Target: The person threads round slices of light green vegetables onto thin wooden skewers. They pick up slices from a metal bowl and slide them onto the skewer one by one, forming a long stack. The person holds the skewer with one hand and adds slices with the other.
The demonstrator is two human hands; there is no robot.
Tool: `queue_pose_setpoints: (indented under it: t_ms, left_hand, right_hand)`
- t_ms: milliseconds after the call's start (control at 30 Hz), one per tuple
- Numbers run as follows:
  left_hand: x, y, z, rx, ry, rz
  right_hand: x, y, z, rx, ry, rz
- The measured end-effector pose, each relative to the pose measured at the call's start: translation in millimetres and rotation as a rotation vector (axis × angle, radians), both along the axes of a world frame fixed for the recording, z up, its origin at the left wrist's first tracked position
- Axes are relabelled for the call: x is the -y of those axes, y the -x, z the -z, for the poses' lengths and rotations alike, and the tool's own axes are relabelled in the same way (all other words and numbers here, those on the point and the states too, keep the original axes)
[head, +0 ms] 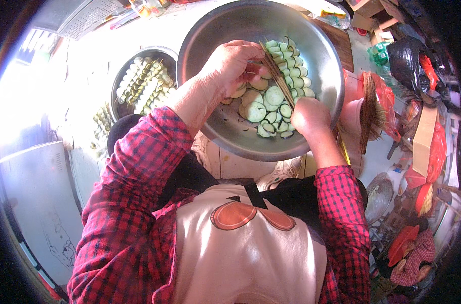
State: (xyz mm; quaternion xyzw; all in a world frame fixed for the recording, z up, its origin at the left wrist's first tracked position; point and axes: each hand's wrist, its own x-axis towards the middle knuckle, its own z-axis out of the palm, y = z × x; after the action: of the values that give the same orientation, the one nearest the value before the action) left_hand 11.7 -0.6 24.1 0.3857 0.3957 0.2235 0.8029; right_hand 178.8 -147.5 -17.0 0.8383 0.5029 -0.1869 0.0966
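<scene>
A large steel basin (200, 41) stands before me, with both hands over it. My right hand (310, 116) is closed around the lower end of a bundle of thin wooden skewers (278, 76). At the bundle's upper end are the bent fingers of my left hand (236, 62); whether they grip it is hidden. Loose round vegetable slices (274, 95), pale with dark rims like eggplant, lie below and between the hands. Right of the bundle, several rows of threaded slices (297, 72) rest side by side against the basin's wall.
A smaller metal bowl (118, 83) at the left holds more threaded slices (147, 81). Further threaded slices (102, 121) lie beside it. On the right are a straw brush (369, 110), a red plastic bag (386, 102), a black bag (405, 64) and a cardboard box (424, 138).
</scene>
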Motion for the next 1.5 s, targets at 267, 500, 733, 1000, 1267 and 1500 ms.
queue_pose_setpoints:
  t_ms: [267,500,733,1000,1267,1500]
  left_hand:
    - [-7.6,1.3,3.1,-0.031,-0.074,-0.012]
    - [-5.1,-9.4,3.3,-0.445,-0.486,0.217]
    - [5.1,-50.3,36.7,-0.809,-1.155,1.009]
    - [38.8,-65.0,52.4,-0.987,-1.132,0.914]
    - [25.8,-61.1,62.1,-0.835,-1.213,0.841]
    - [-28.7,-35.8,30.4,-0.104,-0.217,0.08]
  right_hand:
    - [3.2,-3.1,3.6,-0.004,-0.031,-0.057]
    - [9.0,-4.2,-26.1,-0.058,-0.129,-0.015]
    - [32.2,-14.2,-54.5,-0.336,-0.456,0.071]
    - [47.4,-29.8,-63.5,-0.48,-0.639,0.14]
    - [49.7,-27.7,-68.4,-0.501,-0.638,0.11]
    - [50.1,-19.4,-59.9,-0.761,-0.557,0.175]
